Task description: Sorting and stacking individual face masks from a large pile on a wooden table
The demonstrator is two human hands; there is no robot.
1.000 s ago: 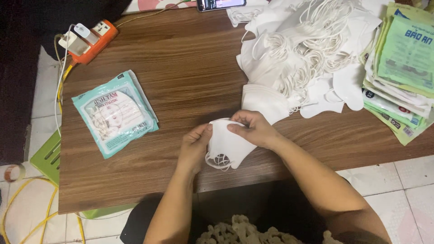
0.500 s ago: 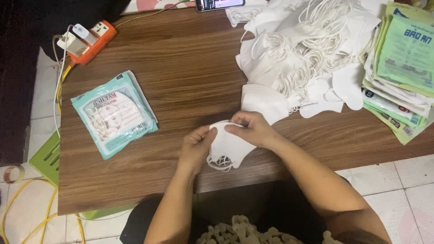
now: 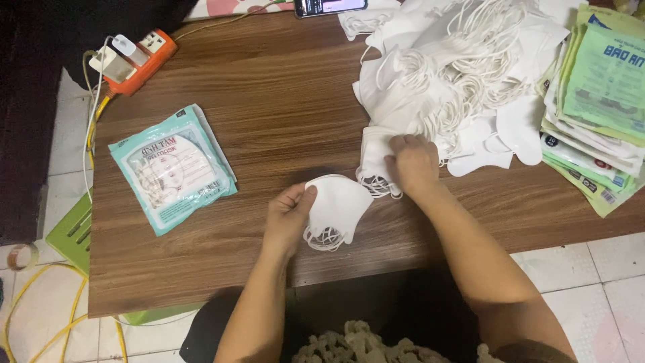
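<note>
My left hand (image 3: 289, 216) holds a folded white face mask (image 3: 336, 208) by its left edge, just above the wooden table (image 3: 269, 107). The mask's ear loops hang below it. My right hand (image 3: 413, 165) has its fingers down on a small stack of white masks (image 3: 375, 156) at the near edge of a big loose pile of white masks (image 3: 463, 74). Whether those fingers grip a mask I cannot tell for sure; they press on the top one.
A teal sealed mask packet (image 3: 171, 168) lies at the left. A stack of green and white empty packets (image 3: 598, 114) sits at the right edge. An orange power strip (image 3: 134, 57) with plugs and a phone (image 3: 329, 7) lie at the far side. Yellow cable runs on the floor.
My right hand let go of the held mask and moved up and right onto the small stack. The left hand keeps the mask, now shifted slightly right.
</note>
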